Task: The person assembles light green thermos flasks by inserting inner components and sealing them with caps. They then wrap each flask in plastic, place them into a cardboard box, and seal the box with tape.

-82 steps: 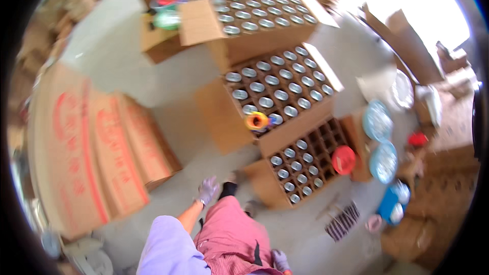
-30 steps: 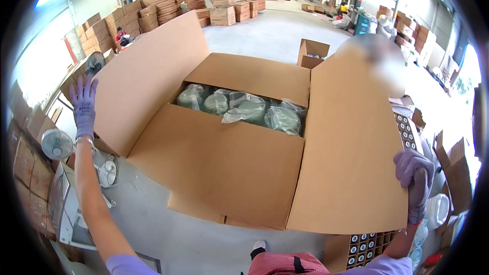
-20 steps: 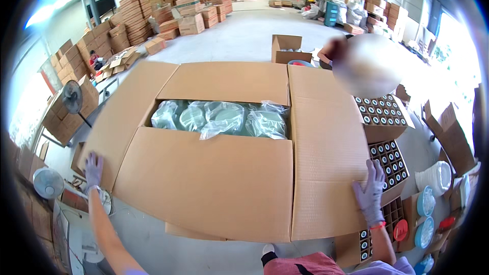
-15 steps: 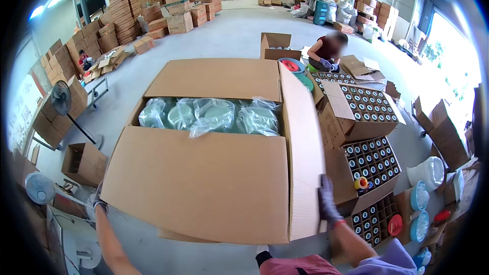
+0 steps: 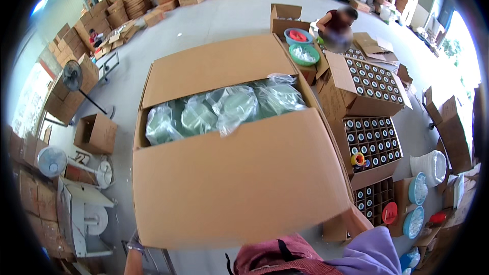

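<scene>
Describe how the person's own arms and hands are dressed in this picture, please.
Little of them shows past the large cardboard box. The right arm wears a loose lilac sleeve, and the right hand is hidden behind the box. At the lower left, only the left wrist shows, with the pale purple cuff of a glove over a bare forearm.

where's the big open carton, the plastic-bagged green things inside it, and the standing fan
big open carton [image 5: 234,193], head view, on its near flap.
plastic-bagged green things [image 5: 224,109], head view, on the middle bag in the row.
standing fan [image 5: 72,75], head view, on its round black head, left of the carton.
</scene>
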A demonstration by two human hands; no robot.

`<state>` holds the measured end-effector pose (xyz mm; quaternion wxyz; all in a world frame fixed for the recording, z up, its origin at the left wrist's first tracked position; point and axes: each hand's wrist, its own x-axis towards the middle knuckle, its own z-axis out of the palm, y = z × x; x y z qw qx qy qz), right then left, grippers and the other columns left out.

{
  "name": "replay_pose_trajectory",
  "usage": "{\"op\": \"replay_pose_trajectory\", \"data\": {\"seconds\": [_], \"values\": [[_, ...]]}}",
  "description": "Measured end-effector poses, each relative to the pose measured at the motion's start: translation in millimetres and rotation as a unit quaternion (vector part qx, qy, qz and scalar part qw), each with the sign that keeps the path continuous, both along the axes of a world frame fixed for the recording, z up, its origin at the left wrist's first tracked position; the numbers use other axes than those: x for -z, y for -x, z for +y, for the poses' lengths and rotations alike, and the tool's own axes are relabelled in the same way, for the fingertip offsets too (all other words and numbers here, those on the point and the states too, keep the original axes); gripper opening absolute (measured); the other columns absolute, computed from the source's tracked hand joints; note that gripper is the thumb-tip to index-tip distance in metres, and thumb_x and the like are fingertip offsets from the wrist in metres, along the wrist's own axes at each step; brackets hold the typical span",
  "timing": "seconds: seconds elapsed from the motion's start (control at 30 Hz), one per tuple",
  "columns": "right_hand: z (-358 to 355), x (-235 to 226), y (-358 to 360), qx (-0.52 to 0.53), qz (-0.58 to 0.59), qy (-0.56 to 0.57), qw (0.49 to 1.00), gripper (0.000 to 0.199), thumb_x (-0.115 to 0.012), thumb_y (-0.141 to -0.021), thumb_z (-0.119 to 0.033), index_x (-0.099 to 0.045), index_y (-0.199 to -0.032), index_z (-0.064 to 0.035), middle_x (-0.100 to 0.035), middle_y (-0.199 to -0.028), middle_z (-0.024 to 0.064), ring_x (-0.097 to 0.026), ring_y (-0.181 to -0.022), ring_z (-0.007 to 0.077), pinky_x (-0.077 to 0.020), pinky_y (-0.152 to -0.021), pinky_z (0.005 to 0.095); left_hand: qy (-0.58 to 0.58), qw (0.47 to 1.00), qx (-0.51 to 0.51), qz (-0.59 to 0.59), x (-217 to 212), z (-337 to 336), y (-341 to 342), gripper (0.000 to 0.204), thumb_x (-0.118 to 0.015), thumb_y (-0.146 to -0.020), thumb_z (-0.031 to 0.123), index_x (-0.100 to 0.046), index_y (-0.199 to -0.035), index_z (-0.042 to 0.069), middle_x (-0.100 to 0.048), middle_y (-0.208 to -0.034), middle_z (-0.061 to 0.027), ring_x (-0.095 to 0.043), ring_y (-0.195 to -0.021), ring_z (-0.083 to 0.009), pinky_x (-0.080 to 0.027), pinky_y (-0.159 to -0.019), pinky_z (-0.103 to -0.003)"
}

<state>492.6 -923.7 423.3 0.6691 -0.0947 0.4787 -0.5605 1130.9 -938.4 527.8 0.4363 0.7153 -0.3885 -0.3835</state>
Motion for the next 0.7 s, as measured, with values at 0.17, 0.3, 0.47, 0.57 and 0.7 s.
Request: {"op": "replay_pose_trajectory", "data": {"seconds": [0.17,0.3,0.47,0.57,0.7], "values": [[33,-32,48,-0.012,0.022,0.018,1.000,0.056,-0.047,-0.100,-0.045,-0.050,-0.136,-0.0022,-0.059,-0.125,0.0079,-0.056,-0.110,0.0159,-0.0436,-0.095,0.0268,-0.046,0.997,0.025,0.059,-47,78,73,0.052,-0.042,-0.100,0.044,-0.054,-0.134,0.006,-0.062,-0.124,-0.0085,-0.057,-0.112,-0.0191,-0.043,-0.099,-0.035],[21,-65,66,-0.028,0.063,0.048,0.996,0.056,-0.049,-0.099,-0.045,-0.052,-0.134,-0.0020,-0.061,-0.121,0.0077,-0.058,-0.106,0.0155,-0.0456,-0.092,0.0262,-0.047,0.993,0.099,0.041,-78,33,106,0.054,-0.040,-0.102,0.046,-0.054,-0.134,0.004,-0.062,-0.124,-0.0086,-0.057,-0.111,-0.0179,-0.043,-0.098,-0.033],[-45,-110,80,-0.087,0.215,0.096,0.968,0.056,-0.052,-0.098,-0.046,-0.054,-0.131,-0.0017,-0.064,-0.116,0.0075,-0.061,-0.101,0.0149,-0.0481,-0.087,0.0255,-0.113,0.961,0.189,-0.167,-70,-70,86,0.045,-0.043,-0.101,0.040,-0.066,-0.111,0.003,-0.066,-0.099,-0.0109,-0.059,-0.090,-0.0163,-0.046,-0.084,-0.034],[-91,-156,54,-0.131,0.421,0.055,0.896,0.034,-0.061,-0.089,-0.029,-0.064,-0.108,-0.0007,-0.066,-0.088,0.0040,-0.061,-0.075,0.0134,-0.0480,-0.067,0.0269,0.030,0.786,0.396,-0.473,-54,-115,61,0.028,-0.051,-0.095,0.023,-0.068,-0.098,0.001,-0.066,-0.092,-0.0101,-0.061,-0.090,-0.0164,-0.048,-0.079,-0.032],[-123,-144,67,-0.225,0.507,-0.025,0.832,0.030,-0.066,-0.083,-0.023,-0.061,-0.097,0.0035,-0.061,-0.079,0.0034,-0.056,-0.072,0.0151,-0.0465,-0.063,0.0331,-0.142,0.921,0.191,-0.307,-26,-138,71,0.011,-0.057,-0.080,0.012,-0.064,-0.081,0.004,-0.063,-0.076,-0.0214,-0.060,-0.077,-0.0371,-0.047,-0.077,-0.044]]}}
